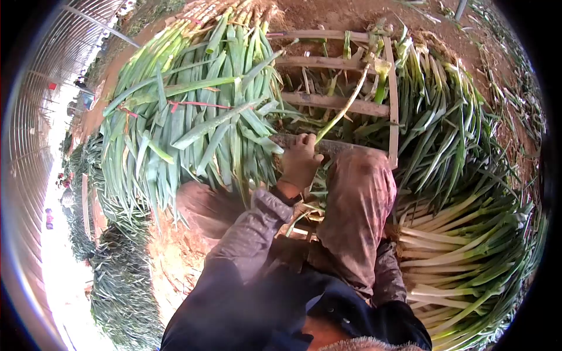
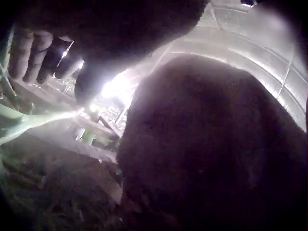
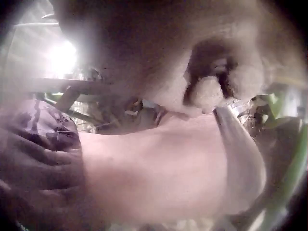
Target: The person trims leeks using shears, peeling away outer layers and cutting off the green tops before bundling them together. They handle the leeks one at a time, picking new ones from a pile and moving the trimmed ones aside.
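My left hand (image 1: 300, 162) reaches forward beside my raised knee (image 1: 360, 199), over the near edge of a low wooden slatted frame (image 1: 336, 104). A single green onion (image 1: 345, 111) slants away from its fingertips across the slats, leafy end nearest the hand. In the left wrist view, loosely bent fingers (image 2: 36, 60) hang above the pale onion stalk (image 2: 36, 120), with a gap between. My right sleeve (image 1: 388, 272) runs down behind the leg, hiding that hand in the head view. The right wrist view shows curled fingers (image 3: 208, 92) near bare skin (image 3: 154, 168); what they hold, I cannot tell.
A big bundle of green onions (image 1: 216, 117) with red ties lies left of the frame. More onions (image 1: 439, 111) are piled at right, white stems (image 1: 445, 245) showing near my leg. Another green heap (image 1: 123, 281) is at lower left, below the arched greenhouse wall (image 1: 35, 146).
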Action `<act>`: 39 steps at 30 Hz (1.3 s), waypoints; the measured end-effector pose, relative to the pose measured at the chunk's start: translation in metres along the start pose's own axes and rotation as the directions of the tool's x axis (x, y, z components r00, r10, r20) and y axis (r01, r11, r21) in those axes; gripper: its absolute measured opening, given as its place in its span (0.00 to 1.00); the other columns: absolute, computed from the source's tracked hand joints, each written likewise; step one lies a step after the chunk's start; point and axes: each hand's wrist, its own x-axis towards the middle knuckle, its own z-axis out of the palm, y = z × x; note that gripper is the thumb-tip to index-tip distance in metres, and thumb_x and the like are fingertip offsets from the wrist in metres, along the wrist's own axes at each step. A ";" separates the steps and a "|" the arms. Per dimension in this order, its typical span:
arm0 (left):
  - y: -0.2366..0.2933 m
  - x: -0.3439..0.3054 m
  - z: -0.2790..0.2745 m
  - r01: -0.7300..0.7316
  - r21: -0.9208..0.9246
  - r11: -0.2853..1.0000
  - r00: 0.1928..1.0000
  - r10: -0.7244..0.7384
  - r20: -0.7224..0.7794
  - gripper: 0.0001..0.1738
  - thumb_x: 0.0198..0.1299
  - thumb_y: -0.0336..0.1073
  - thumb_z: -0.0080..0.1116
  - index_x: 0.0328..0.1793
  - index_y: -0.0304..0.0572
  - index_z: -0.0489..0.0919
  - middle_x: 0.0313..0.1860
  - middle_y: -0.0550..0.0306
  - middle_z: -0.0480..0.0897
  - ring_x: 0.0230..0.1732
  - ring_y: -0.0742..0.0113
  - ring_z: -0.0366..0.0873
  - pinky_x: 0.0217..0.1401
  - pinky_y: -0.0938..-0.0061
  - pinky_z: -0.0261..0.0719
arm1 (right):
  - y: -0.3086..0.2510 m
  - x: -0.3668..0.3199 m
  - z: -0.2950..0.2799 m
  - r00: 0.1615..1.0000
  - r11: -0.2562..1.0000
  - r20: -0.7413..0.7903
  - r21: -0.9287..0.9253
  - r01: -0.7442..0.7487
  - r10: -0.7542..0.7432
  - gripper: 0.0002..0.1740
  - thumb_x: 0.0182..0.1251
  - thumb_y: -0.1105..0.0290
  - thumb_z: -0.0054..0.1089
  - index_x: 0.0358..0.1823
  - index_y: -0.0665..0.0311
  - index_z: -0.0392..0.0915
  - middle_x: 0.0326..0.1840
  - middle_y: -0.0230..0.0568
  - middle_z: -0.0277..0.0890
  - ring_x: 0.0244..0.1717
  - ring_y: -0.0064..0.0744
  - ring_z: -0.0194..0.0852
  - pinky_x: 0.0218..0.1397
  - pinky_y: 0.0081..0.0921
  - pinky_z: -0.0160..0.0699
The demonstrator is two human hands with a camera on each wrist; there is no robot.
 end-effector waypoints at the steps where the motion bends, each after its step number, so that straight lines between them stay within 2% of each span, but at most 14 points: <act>1: -0.002 0.012 0.012 0.039 0.074 0.997 0.999 -0.040 0.014 0.27 0.52 0.45 0.63 0.56 0.41 0.74 0.55 0.45 0.78 0.51 0.43 0.79 0.48 0.48 0.78 | 0.004 0.002 -0.002 1.000 0.999 0.010 0.041 0.001 -0.001 0.27 0.68 0.61 0.67 0.64 0.67 0.74 0.57 0.42 0.80 0.53 0.34 0.80 0.55 0.31 0.80; 8: -0.014 0.067 0.056 0.087 0.338 0.937 0.961 -0.169 0.220 0.18 0.60 0.40 0.65 0.51 0.39 0.76 0.43 0.43 0.84 0.47 0.44 0.83 0.48 0.51 0.82 | 0.032 0.009 -0.018 0.993 0.895 0.122 0.443 -0.054 -0.001 0.31 0.66 0.64 0.69 0.67 0.69 0.72 0.61 0.44 0.79 0.57 0.36 0.80 0.59 0.33 0.79; 11: -0.024 0.068 0.051 0.014 0.257 0.966 0.987 -0.054 0.150 0.11 0.60 0.32 0.58 0.49 0.40 0.76 0.39 0.43 0.85 0.44 0.42 0.85 0.45 0.50 0.82 | 0.013 0.003 -0.027 0.991 0.996 0.133 -0.079 0.035 -0.025 0.29 0.64 0.68 0.70 0.65 0.69 0.74 0.57 0.40 0.82 0.52 0.34 0.82 0.55 0.32 0.81; 13: -0.022 0.062 0.045 -0.016 0.257 0.966 0.999 0.003 0.051 0.07 0.57 0.32 0.57 0.43 0.44 0.79 0.40 0.45 0.87 0.41 0.45 0.86 0.41 0.53 0.83 | 0.031 0.017 -0.026 0.983 0.975 0.146 0.208 0.081 -0.113 0.25 0.65 0.66 0.68 0.61 0.69 0.77 0.52 0.38 0.84 0.48 0.31 0.83 0.50 0.30 0.81; 14: -0.018 0.055 0.037 0.035 0.132 0.991 0.991 -0.052 0.126 0.08 0.57 0.32 0.58 0.43 0.42 0.79 0.40 0.45 0.87 0.42 0.45 0.86 0.42 0.54 0.83 | 0.046 0.030 -0.032 0.977 0.932 0.144 0.350 0.098 -0.157 0.24 0.65 0.66 0.67 0.60 0.69 0.78 0.50 0.37 0.85 0.46 0.30 0.83 0.47 0.29 0.82; 16: -0.017 0.040 0.019 0.161 -0.105 0.981 0.950 -0.126 0.287 0.10 0.56 0.33 0.59 0.43 0.39 0.80 0.42 0.44 0.87 0.43 0.47 0.86 0.45 0.57 0.82 | -0.016 -0.009 -0.005 0.996 0.991 -0.015 0.101 0.092 -0.091 0.22 0.65 0.66 0.67 0.58 0.68 0.80 0.47 0.39 0.85 0.43 0.31 0.84 0.44 0.29 0.82; 18: -0.042 0.016 0.021 -0.004 -0.579 0.815 0.964 0.157 0.214 0.13 0.57 0.31 0.60 0.48 0.36 0.81 0.41 0.45 0.86 0.44 0.54 0.84 0.49 0.63 0.79 | -0.009 0.009 -0.001 0.994 0.994 -0.026 -0.007 0.108 -0.108 0.22 0.65 0.66 0.68 0.58 0.68 0.80 0.47 0.39 0.86 0.42 0.31 0.84 0.44 0.29 0.82; 20: -0.032 0.004 -0.025 0.165 -0.581 0.797 0.909 0.105 0.402 0.18 0.57 0.27 0.59 0.55 0.34 0.79 0.45 0.53 0.82 0.52 0.69 0.76 0.57 0.70 0.73 | 0.005 0.030 0.000 0.988 0.987 -0.047 -0.081 0.142 -0.146 0.22 0.64 0.66 0.68 0.58 0.68 0.80 0.47 0.40 0.86 0.42 0.31 0.84 0.44 0.29 0.82; 24: -0.039 -0.017 -0.035 0.331 -0.705 0.627 0.930 -0.088 0.358 0.18 0.55 0.21 0.59 0.54 0.31 0.77 0.44 0.60 0.78 0.50 0.73 0.72 0.55 0.75 0.72 | 0.038 0.068 -0.005 0.973 0.951 -0.078 -0.240 0.193 -0.218 0.23 0.64 0.66 0.68 0.59 0.68 0.79 0.47 0.41 0.86 0.41 0.31 0.84 0.43 0.28 0.83; 25: -0.043 -0.018 -0.035 0.171 -0.747 0.642 0.973 0.009 0.231 0.17 0.56 0.21 0.59 0.54 0.30 0.76 0.44 0.61 0.77 0.49 0.73 0.72 0.54 0.77 0.72 | 0.055 0.080 -0.012 0.963 0.938 -0.079 -0.257 0.231 -0.259 0.24 0.64 0.66 0.69 0.59 0.68 0.79 0.47 0.41 0.86 0.41 0.31 0.84 0.43 0.28 0.83; 28: -0.039 -0.027 -0.059 0.139 -0.683 0.717 0.984 -0.024 0.176 0.15 0.60 0.27 0.59 0.53 0.31 0.76 0.41 0.61 0.76 0.43 0.74 0.72 0.48 0.77 0.73 | 0.017 0.037 -0.011 0.977 0.980 -0.070 -0.013 0.200 -0.201 0.14 0.63 0.73 0.66 0.50 0.65 0.81 0.39 0.40 0.85 0.35 0.31 0.85 0.33 0.29 0.80; 30: -0.028 -0.036 -0.087 0.175 -0.817 0.550 0.981 -0.029 0.191 0.19 0.63 0.31 0.57 0.59 0.31 0.74 0.39 0.59 0.79 0.36 0.75 0.74 0.38 0.79 0.75 | -0.024 -0.020 -0.010 0.996 0.991 -0.028 0.099 0.086 -0.084 0.08 0.62 0.75 0.65 0.43 0.64 0.81 0.34 0.36 0.82 0.32 0.28 0.82 0.30 0.26 0.76; 35: -0.057 -0.042 -0.091 0.091 -0.810 0.579 0.996 -0.059 0.070 0.17 0.67 0.27 0.57 0.60 0.29 0.76 0.35 0.61 0.79 0.26 0.78 0.72 0.30 0.81 0.73 | -0.127 -0.154 -0.012 0.927 0.925 -0.194 0.149 0.350 -0.320 0.04 0.66 0.71 0.63 0.36 0.62 0.77 0.28 0.29 0.75 0.26 0.21 0.70 0.30 0.20 0.69; 39: -0.067 -0.035 -0.073 0.154 -0.711 0.686 0.988 -0.126 0.093 0.16 0.64 0.30 0.59 0.57 0.31 0.78 0.31 0.57 0.79 0.25 0.75 0.74 0.29 0.76 0.74 | -0.208 -0.238 -0.035 0.699 0.792 -0.396 -0.140 0.595 -0.595 0.10 0.65 0.64 0.63 0.39 0.63 0.77 0.27 0.32 0.76 0.28 0.25 0.72 0.33 0.21 0.71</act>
